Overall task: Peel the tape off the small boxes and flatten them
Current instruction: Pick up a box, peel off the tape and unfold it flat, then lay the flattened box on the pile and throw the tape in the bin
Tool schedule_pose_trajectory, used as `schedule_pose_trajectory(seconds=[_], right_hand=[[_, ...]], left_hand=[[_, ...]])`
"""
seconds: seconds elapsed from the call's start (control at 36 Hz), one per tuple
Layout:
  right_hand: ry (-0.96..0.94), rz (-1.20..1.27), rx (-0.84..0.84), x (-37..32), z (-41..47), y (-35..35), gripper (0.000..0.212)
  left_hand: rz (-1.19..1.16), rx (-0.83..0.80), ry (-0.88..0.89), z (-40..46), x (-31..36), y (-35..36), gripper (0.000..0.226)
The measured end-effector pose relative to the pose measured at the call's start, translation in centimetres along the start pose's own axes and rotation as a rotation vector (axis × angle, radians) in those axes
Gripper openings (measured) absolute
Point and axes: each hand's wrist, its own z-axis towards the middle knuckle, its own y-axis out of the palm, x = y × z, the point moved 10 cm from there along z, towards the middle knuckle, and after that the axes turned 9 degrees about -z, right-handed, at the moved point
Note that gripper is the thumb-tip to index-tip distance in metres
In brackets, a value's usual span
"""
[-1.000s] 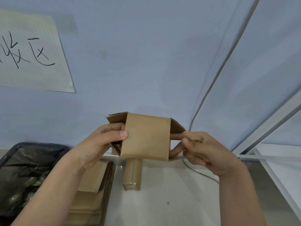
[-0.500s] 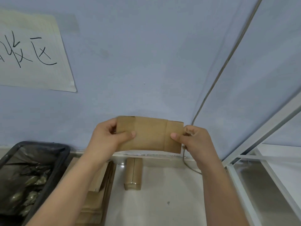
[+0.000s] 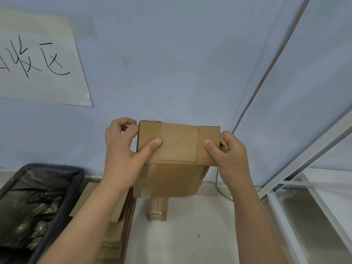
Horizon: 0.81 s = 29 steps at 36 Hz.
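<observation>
I hold a small brown cardboard box [image 3: 179, 143] up in front of the blue wall, pressed nearly flat, with a lower flap hanging down toward me. My left hand [image 3: 123, 149] grips its left edge, thumb on the front face and fingers behind. At the right edge my right hand [image 3: 228, 151] grips it the same way, and a crumpled wad of tape [image 3: 224, 146] is tucked in that hand's fingers. Another taped small box [image 3: 157, 208] stands on the floor below, partly hidden by the hanging flap.
A stack of flattened cardboard [image 3: 114, 225] lies on the floor under my left forearm. A black bin [image 3: 57, 206] lined with a bag holds wads of tape at lower left. A white metal frame [image 3: 304, 187] stands at right. A cable [image 3: 224, 193] runs down the wall corner.
The box went from open with its end flaps sticking out to pressed flat between both hands. It has since tilted so a lower flap hangs toward me.
</observation>
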Motion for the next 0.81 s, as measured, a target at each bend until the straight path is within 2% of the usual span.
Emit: schedule_pose_trajectory(seconds=[0.11, 0.17, 0.25, 0.36, 0.47, 0.56, 0.58, 0.72, 0.81], right_hand=[[0.038, 0.082, 0.081, 0.5, 0.1, -0.9, 0.040], [0.057, 0.098, 0.114, 0.8, 0.1, -1.0, 0.037], [0.087, 0.099, 0.140, 1.1, 0.3, -0.8, 0.035], [0.143, 0.055, 0.040, 1.2, 0.5, 0.0, 0.027], [0.165, -0.084, -0.272, 1.3, -0.3, 2.3, 0.024], [0.126, -0.110, -0.543, 0.7, -2.4, 5.8, 0.007], [0.110, -0.101, -0.561, 0.5, -2.7, 6.6, 0.005], [0.159, 0.035, -0.428, -0.2, -2.5, 8.9, 0.011], [0.198, -0.061, -0.312, 1.3, -1.9, 10.3, 0.013]], left_hand=[[-0.390, -0.294, -0.196, -0.7, -0.6, 2.7, 0.044], [-0.415, -0.358, -0.227, -1.1, -0.7, 3.5, 0.048], [-0.331, -0.321, -0.185, -1.0, -0.6, 3.5, 0.052], [-0.321, -0.226, -0.121, -0.2, -0.2, 2.2, 0.079], [-0.346, -0.116, -0.107, 0.6, -0.3, -0.4, 0.081], [-0.382, -0.075, -0.161, 0.7, -1.4, -1.9, 0.082], [-0.393, -0.058, -0.186, 0.7, -1.9, -2.4, 0.081], [-0.383, 0.096, -0.372, 0.0, -6.1, -4.2, 0.059], [-0.325, 0.052, -0.514, -1.0, -10.1, -4.2, 0.043]])
